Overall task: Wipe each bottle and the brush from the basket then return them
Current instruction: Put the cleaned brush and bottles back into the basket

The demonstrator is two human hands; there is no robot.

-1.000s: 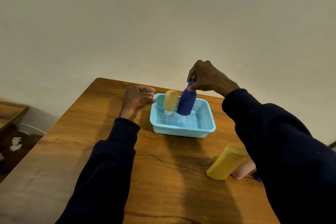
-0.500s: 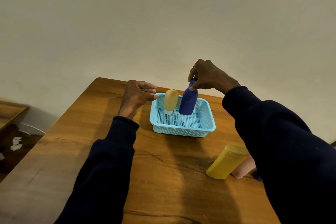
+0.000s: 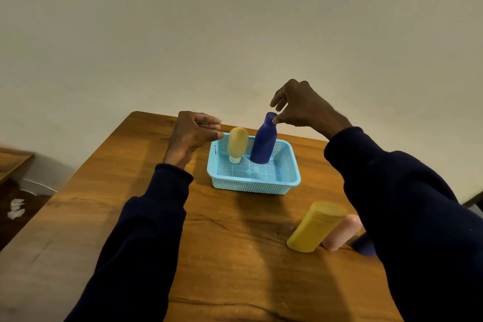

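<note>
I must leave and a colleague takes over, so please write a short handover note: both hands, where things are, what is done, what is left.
Right hand: open above the blue bottle, thumb tip touching its top.
Left hand: loosely curled, holds nothing, left of the basket.
In the basket: blue bottle and tan tube, both standing.
On the table by the right sleeve: yellow bottle, pink bottle, a dark blue thing half hidden.
Done, it seems: two items back in the basket.
Left: the three outside. No brush or cloth in view.
</note>
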